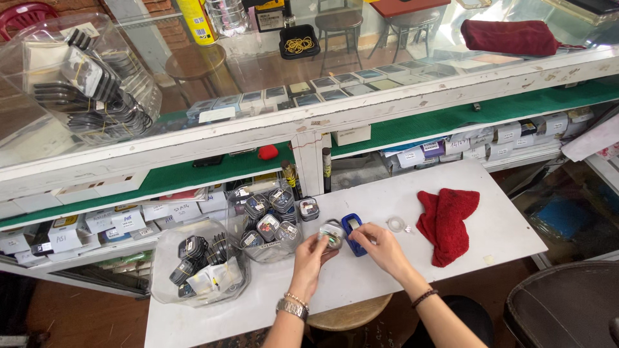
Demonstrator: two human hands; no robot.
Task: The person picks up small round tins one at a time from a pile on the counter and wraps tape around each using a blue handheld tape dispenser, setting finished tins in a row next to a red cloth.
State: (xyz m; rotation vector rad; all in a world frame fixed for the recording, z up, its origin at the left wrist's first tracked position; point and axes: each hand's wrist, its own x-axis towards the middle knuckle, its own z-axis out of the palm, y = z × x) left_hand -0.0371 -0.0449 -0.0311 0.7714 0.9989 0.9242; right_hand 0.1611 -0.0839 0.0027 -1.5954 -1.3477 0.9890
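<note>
Head view: left hand [311,256] holds a small round watch in a clear plastic case [333,233] just above the white desk [361,277], fingers pinched on its rim. Right hand [380,248] has thumb and forefinger pressed onto the same case from the right, next to a blue oblong plastic tool [352,230] lying on the desk.

Judgement: the case looks light and rigid, with smooth plastic that is probably slippery and a clear face that would scratch or crack easily. Best hold is by the rim on opposite edges, not the face.

Nearby: clear plastic ring [395,224], crumpled red cloth [446,222], and clear plastic bags of cased watches [200,261] left of the hands.
</note>
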